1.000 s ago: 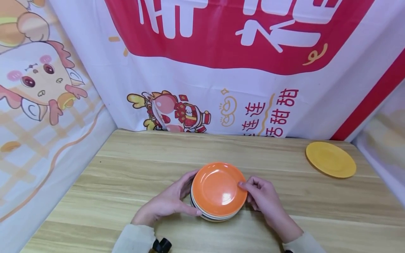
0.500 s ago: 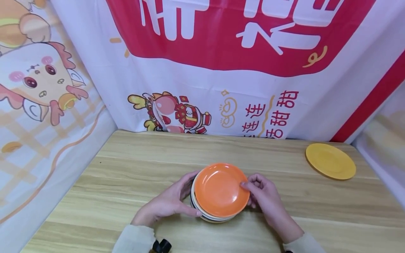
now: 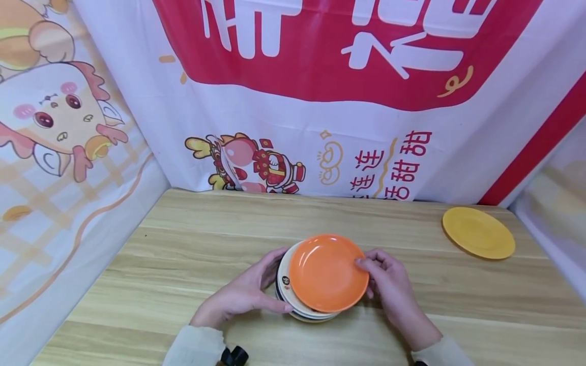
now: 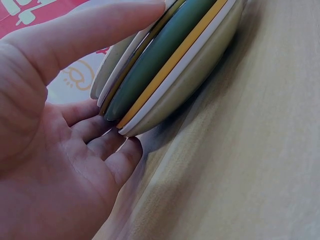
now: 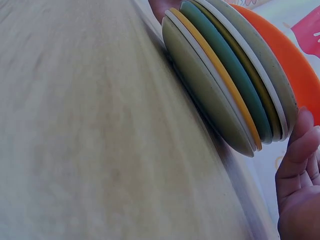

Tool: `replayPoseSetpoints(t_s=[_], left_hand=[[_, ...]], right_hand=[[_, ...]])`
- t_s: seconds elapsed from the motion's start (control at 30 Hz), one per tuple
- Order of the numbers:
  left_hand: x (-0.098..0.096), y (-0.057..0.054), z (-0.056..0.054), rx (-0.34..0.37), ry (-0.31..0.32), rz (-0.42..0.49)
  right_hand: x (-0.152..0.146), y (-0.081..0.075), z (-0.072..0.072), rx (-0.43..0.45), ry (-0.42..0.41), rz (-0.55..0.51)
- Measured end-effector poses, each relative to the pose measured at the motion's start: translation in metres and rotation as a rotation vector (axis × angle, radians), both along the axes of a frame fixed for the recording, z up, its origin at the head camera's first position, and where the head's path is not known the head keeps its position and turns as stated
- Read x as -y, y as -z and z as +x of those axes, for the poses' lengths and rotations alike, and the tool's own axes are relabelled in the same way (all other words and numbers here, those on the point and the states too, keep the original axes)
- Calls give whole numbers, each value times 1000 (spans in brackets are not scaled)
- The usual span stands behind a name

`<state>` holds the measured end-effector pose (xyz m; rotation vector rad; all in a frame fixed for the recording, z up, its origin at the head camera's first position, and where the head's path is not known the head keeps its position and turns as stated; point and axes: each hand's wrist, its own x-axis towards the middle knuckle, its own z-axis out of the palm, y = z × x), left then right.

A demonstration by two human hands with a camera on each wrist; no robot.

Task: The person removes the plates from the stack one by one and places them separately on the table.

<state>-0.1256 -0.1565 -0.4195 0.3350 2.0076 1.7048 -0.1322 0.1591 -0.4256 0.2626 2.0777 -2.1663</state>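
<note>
A shiny orange plate [image 3: 327, 274] lies slid to the right over a stack of plates [image 3: 285, 292] near the table's front middle. My right hand [image 3: 391, 290] pinches its right rim, thumb on top. Exposed at the stack's left is a cream plate with a small dark mark. My left hand [image 3: 244, 292] holds the stack's left side, thumb at the front and fingers round the back. In the left wrist view, green, yellow and white edges of the stack [image 4: 160, 65] show between thumb and fingers. From the right wrist, the orange plate [image 5: 285, 45] angles away above the stack.
A yellow plate [image 3: 478, 233] lies by itself at the table's back right. The wooden table [image 3: 183, 239] meets a printed cloth [image 3: 256, 101] at the back, and more cloth hangs on the left and right sides.
My right hand has drawn the orange plate to the right, uncovering the cream plate beneath along its left side. My left hand has stayed in place on the stack.
</note>
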Motion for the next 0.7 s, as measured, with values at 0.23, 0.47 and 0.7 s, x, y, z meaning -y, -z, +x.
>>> replayPoseSetpoints(t_s=[0.23, 0.47, 0.7], left_hand=[[0, 0, 0, -13, 7, 10], [-1, 1, 0, -34, 12, 5], [-1, 2, 0, -31, 7, 5]], right_hand=[[-3, -3, -3, 25, 13, -10], [-7, -7, -4, -14, 82, -66], [-14, -8, -6, -12, 132, -88]])
